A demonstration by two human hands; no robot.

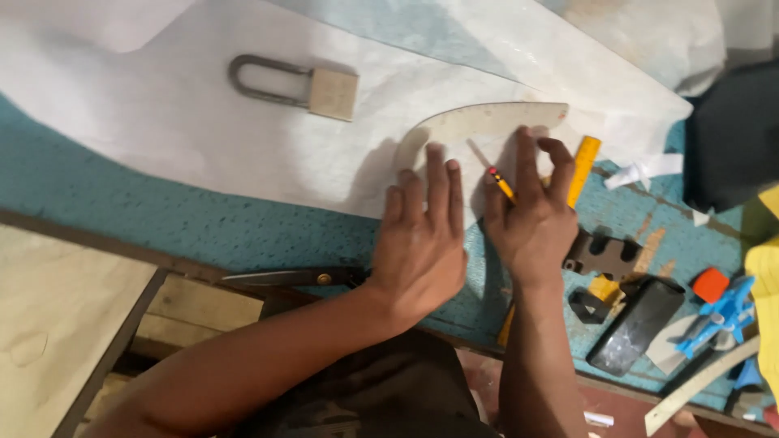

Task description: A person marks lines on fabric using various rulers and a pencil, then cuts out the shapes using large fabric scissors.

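My left hand (pixel 422 235) lies flat with fingers spread on the lower end of a clear curved ruler (pixel 479 122), which rests on a large white paper sheet (pixel 203 122). My right hand (pixel 531 215) grips a yellow pencil (pixel 501 184) whose red-tipped end points up toward the curve's inner edge. Its fingers also rest on the paper by the ruler. A yellow straight ruler (pixel 583 166) lies just right of that hand.
A metal padlock (pixel 304 85) sits on the paper at the upper left. Black scissors (pixel 296 277) lie at the teal table's (pixel 122 195) front edge. A phone (pixel 637 324), a dark tool (pixel 604 255), blue and orange items (pixel 722 312) and dark cloth (pixel 730 138) crowd the right.
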